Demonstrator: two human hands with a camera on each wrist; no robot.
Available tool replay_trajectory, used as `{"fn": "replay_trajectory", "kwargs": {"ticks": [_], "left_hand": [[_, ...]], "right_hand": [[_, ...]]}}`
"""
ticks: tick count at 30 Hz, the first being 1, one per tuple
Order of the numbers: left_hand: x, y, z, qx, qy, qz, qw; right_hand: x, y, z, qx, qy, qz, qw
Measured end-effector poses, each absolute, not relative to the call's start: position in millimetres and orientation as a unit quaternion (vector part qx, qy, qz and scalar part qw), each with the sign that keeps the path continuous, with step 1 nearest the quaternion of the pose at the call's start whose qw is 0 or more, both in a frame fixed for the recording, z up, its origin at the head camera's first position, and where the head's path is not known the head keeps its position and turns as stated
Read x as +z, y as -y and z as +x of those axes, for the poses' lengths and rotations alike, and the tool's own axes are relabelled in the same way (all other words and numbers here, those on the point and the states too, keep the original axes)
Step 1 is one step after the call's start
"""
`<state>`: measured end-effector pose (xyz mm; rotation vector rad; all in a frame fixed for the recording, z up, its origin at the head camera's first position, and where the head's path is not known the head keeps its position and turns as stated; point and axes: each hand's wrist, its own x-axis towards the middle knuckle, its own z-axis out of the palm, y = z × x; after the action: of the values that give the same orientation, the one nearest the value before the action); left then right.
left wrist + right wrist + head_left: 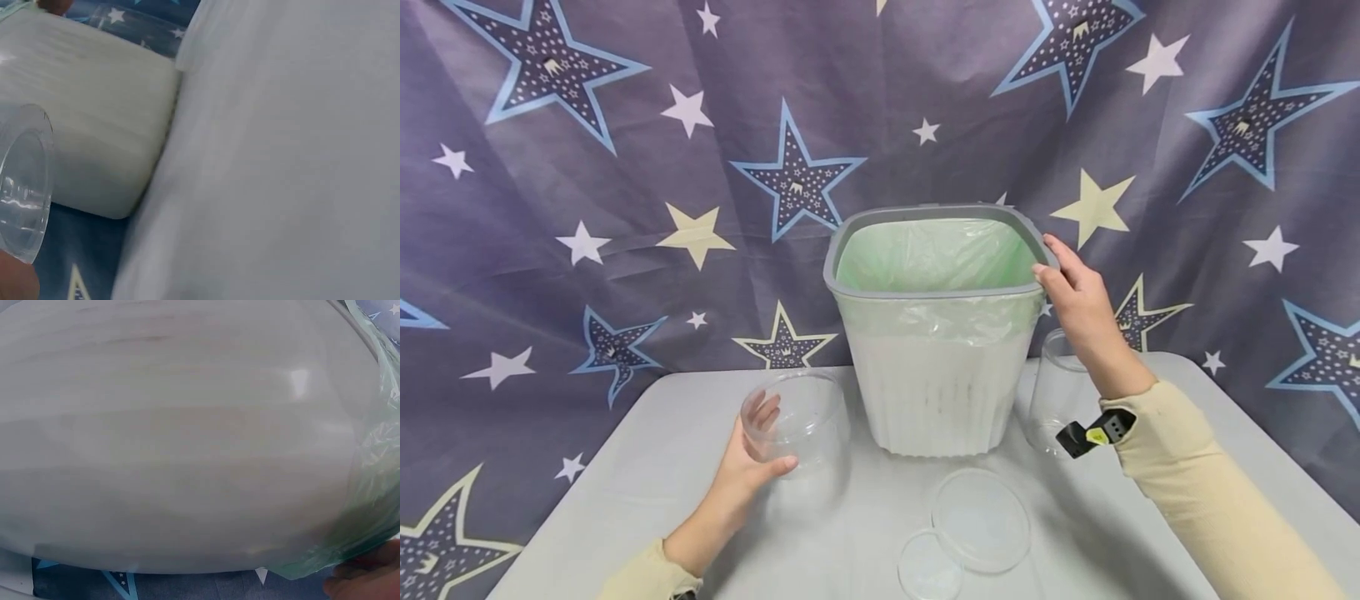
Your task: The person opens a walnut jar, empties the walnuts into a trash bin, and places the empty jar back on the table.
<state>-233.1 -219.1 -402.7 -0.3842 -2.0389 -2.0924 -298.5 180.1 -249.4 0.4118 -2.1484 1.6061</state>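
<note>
My left hand (741, 471) holds a clear plastic jar (808, 417) by its side, thumb in front and fingers behind, to the left of a trash can (936, 400). The jar's rim faces up and I see nothing in it. The white ribbed trash can has a grey rim and a pale green liner bag folded over its edge. At its right corner, my right hand (1086, 312) grips the rim, and the can stands slightly tilted. In the right wrist view the can's wall (187, 437) fills most of the picture, with fingers (369, 575) at the liner.
A second clear jar (1052, 387) stands right of the trash can, partly behind my right forearm. Two clear round lids, a large one (981, 521) and a small one (930, 567), lie in front on the grey-white tabletop (647, 467). A star-patterned curtain (625, 167) hangs behind.
</note>
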Motion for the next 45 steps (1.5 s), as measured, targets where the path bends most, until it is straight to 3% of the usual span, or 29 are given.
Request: {"fn": "replay_trajectory", "kwargs": {"ticks": [20, 45], "left_hand": [[-444.5, 214.9, -220.5, -0.699, 0.711, -0.075, 0.0], [-446.7, 217.2, -227.4, -0.638, 0.766, -0.077, -0.032]], "right_hand": [[-250.2, -179.5, -298.3, 0.586, 0.768, 0.154, 0.208], [-249.8, -179.4, -297.1, 0.58, 0.771, 0.154, 0.213]]}}
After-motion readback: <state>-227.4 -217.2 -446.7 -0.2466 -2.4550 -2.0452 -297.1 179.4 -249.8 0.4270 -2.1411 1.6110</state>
